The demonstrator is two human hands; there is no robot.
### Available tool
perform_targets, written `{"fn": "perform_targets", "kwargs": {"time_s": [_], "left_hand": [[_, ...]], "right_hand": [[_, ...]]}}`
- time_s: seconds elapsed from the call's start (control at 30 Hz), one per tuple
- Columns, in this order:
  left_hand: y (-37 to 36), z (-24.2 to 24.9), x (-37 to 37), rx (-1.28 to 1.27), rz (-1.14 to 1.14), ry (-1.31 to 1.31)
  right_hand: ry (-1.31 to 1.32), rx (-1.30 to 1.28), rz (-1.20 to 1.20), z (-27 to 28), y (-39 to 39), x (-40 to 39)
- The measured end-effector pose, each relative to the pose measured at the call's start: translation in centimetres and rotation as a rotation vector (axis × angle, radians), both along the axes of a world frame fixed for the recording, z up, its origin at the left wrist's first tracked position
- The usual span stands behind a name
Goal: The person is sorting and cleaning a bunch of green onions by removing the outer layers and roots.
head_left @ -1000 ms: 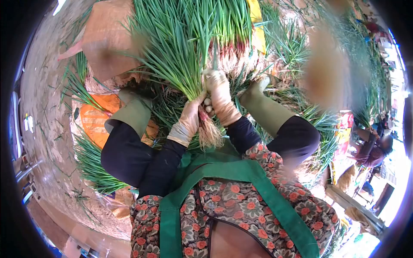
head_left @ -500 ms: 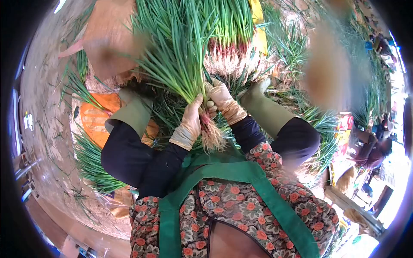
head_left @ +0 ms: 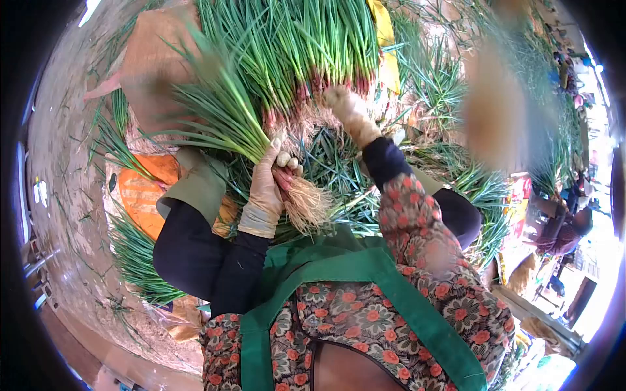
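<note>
My left hand (head_left: 266, 179), in a pale glove, is closed round a bunch of spring onions (head_left: 244, 133). Their green leaves fan up and left, while the reddish bulbs and pale roots (head_left: 305, 203) hang out below my fist. Up and to the right, my right hand (head_left: 349, 107), gloved too, is at the root ends of a large pile of spring onions (head_left: 293, 52). Its fingers look curled in against the reddish bulbs; whatever is between them is hidden.
Loose green leaves (head_left: 336, 166) litter the ground between my boots. A brown sack-like sheet (head_left: 156, 58) lies left of the pile, yellow material (head_left: 389, 62) at its right. More spring onions (head_left: 140, 251) lie by an orange sheet (head_left: 147, 195). A person (head_left: 567, 228) is at far right.
My right hand has left the bunch and moved up and right to the pile. My left hand keeps hold of the bunch, which has shifted left and tilted that way.
</note>
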State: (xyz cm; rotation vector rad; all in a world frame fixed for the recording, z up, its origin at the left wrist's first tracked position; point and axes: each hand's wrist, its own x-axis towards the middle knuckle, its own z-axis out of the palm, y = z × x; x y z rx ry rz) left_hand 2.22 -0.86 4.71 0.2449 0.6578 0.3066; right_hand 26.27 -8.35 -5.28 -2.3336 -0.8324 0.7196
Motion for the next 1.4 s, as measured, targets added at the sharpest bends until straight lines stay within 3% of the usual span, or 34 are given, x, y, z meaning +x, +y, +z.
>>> {"fn": "perform_targets", "kwargs": {"time_s": [0.03, 0.07, 0.1, 0.17, 0.27, 0.3, 0.37, 0.43, 0.5, 0.57, 0.67, 0.77, 0.83, 0.93, 1.03, 1.13, 1.17, 1.23, 1.27, 1.3, 1.33, 1.4], "left_hand": [[-0.1, -0.2, 0.0, -0.040, -0.006, 0.025], [-0.2, -0.5, 0.0, -0.081, -0.010, 0.050], [-0.3, -0.7, 0.2, -0.082, -0.016, 0.037], [-0.4, -1.4, 0.6, -0.008, -0.032, 0.014], [-0.4, -2.0, 0.9, 0.103, -0.001, 0.143], [-0.2, -2.6, 0.7, 0.158, -0.037, 0.187], [0.1, -3.9, 0.1, 0.264, -0.112, 0.273], [0.3, -3.2, 0.1, 0.272, -0.186, 0.342], [-0.3, -3.1, 0.2, 0.267, -0.183, 0.349], [-1.0, -3.3, 0.5, 0.255, -0.101, 0.296], [-1.3, -2.4, 0.8, 0.129, -0.115, 0.220], [-1.1, -2.4, 1.1, 0.035, -0.097, 0.176], [-0.8, -2.5, 0.9, -0.043, -0.074, 0.133], [-0.9, -2.5, 0.8, 0.050, -0.105, 0.157], [-0.5, -4.1, 0.5, 0.237, -0.170, 0.163], [-0.3, -3.3, 0.4, 0.228, -0.277, 0.309], [-0.7, -3.7, 0.3, 0.247, -0.247, 0.307], [-1.5, -4.2, 0.3, 0.293, -0.191, 0.297], [-1.2, -2.8, 0.1, 0.291, -0.365, 0.395], [-1.4, -3.1, 0.1, 0.317, -0.362, 0.344], [-1.7, -3.8, 0.1, 0.344, -0.360, 0.292], [-1.6, -3.6, 0.2, 0.380, -0.408, 0.240]], "right_hand": [[-0.035, 0.052, -0.146, 4.0, 2.1, 0.8], [0.047, 0.011, -0.125, -3.0, 3.9, 4.6], [-0.010, 0.123, -0.219, -0.9, 4.9, 4.2], [-0.207, -0.159, -0.185, 0.5, 6.9, 5.3], [-0.326, -0.256, -0.035, -0.4, 7.6, 6.6], [-0.762, -0.321, 0.482, -0.9, 6.7, 6.6], [-0.349, -0.277, 0.257, 0.6, 4.6, 3.9], [0.256, -0.025, -0.215, 4.6, 2.3, -1.4], [0.640, 0.008, -0.001, 4.0, -1.5, -3.4], [0.084, 0.449, -0.045, -2.9, -4.6, -3.0], [0.072, 0.292, -0.391, -2.0, -5.1, 0.1], [-0.237, 0.376, -0.394, -0.5, -3.0, -0.1], [-0.056, 0.078, -0.238, 6.1, -0.4, -0.9], [-0.145, -0.214, -0.054, 3.3, 2.8, 0.8], [-0.165, -0.028, -0.090, 5.2, 2.6, -2.4], [0.106, 0.166, 0.120, 7.7, -1.8, -8.3], [0.017, 0.220, 0.276, 8.2, -3.1, -10.6], [-0.003, 0.177, 0.306, 8.9, -4.4, -11.5], [0.269, 0.306, 0.106, 7.6, -4.4, -10.9], [0.539, 0.434, -0.100, 7.0, -3.9, -10.1], [0.623, 0.512, -0.133, 6.6, -3.6, -9.7], [0.815, 0.316, -0.156, 5.9, -1.9, -9.1]]}}
